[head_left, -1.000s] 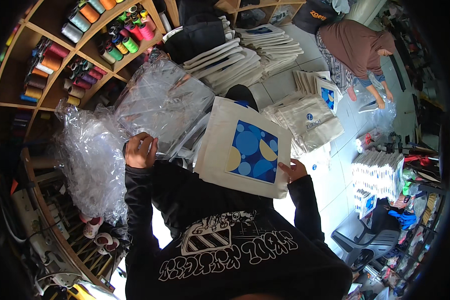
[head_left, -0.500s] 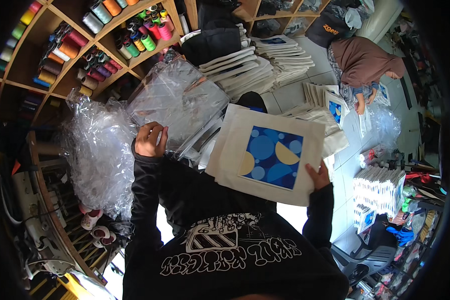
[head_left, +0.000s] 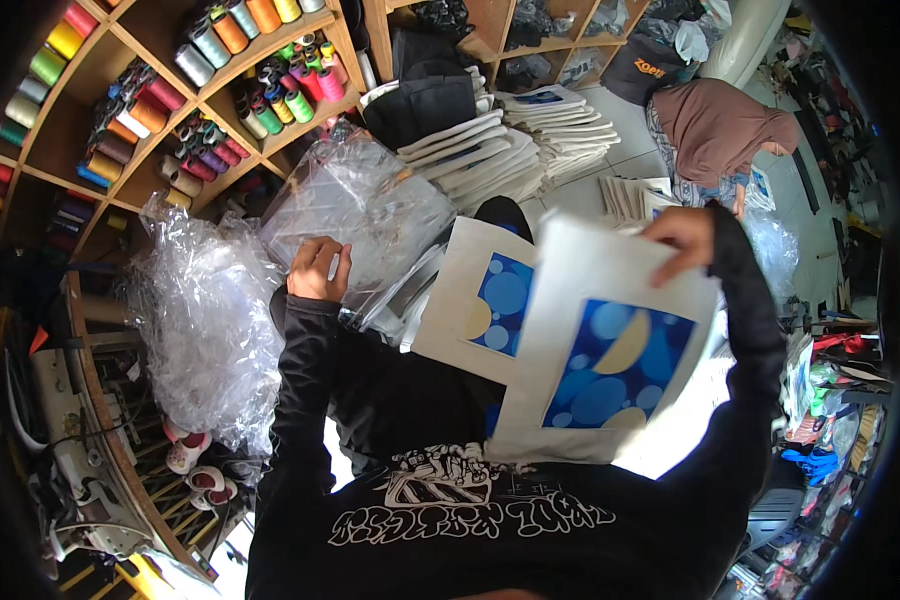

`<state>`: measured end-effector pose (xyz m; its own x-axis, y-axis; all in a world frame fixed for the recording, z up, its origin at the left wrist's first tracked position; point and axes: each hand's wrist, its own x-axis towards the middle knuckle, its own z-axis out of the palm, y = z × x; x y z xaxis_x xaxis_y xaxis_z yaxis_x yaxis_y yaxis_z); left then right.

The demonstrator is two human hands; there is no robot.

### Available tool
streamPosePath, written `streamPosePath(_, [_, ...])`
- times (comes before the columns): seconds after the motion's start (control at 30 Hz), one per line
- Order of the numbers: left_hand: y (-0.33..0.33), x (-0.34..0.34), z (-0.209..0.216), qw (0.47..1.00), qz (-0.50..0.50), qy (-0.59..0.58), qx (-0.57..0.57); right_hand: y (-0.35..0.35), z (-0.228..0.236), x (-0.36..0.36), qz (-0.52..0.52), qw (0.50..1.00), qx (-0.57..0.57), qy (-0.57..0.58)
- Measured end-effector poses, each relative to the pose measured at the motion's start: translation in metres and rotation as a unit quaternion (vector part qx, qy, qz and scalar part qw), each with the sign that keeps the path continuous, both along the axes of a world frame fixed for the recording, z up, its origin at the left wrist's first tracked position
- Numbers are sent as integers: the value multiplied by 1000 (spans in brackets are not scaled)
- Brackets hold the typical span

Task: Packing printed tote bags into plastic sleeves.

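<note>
In my right hand point(head_left: 682, 243) is the upper edge of a cream cloth piece point(head_left: 540, 400), thumb and fingers closed on it. It carries a blue panel point(head_left: 620, 365) printed with circles and pale yellow half-discs, and its top blurs with motion. Partly behind it, a second cream cloth piece point(head_left: 445, 320) with the same kind of print lies over my lap. My left hand point(head_left: 317, 268) hovers at the near side of a stack of clear plastic sleeves point(head_left: 360, 190), fingers loosely bent and apart. Nothing shows in it.
Crumpled clear plastic point(head_left: 205, 330) lies at the left, beside a sewing machine point(head_left: 85, 450). Wooden shelves point(head_left: 195, 95) hold thread spools. Stacks of folded cream cloth point(head_left: 560, 130) stand ahead, and a person point(head_left: 720, 135) bends over the floor at the far right.
My right hand has moved from the lower right corner to the top edge and lifted one cloth piece toward me and rightward, uncovering another beneath. My left hand has shifted slightly right.
</note>
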<state>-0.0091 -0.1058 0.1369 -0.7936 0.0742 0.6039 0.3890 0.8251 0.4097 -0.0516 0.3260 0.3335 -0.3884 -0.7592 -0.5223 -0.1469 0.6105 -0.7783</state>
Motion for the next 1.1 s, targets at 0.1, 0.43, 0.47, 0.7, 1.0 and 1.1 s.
streamPosePath(0.1, [2, -1, -3, 1000, -8, 1, 0, -43, -86, -29, 123, 991, -48, 38])
streamPosePath(0.43, [-10, 5, -9, 999, 16, -35, 20, -136, -231, 8, 64, 922, 27, 380])
streamPosePath(0.47, [-11, 7, -8, 998, 30, -44, 27, -133, -236, 21, -27, 875, 19, 483])
streamPosePath(0.7, [-17, 10, -3, 998, 33, -43, 18, -110, -214, 69, -370, 847, 279, 261])
streamPosePath(1.0, [-10, 10, -12, 998, 39, -49, 33, -29, -195, 79, -385, 901, 201, 6])
streamPosePath(1.1, [-6, 11, -10, 997, 36, -47, 39, -2, -185, 93, -377, 923, 75, 16])
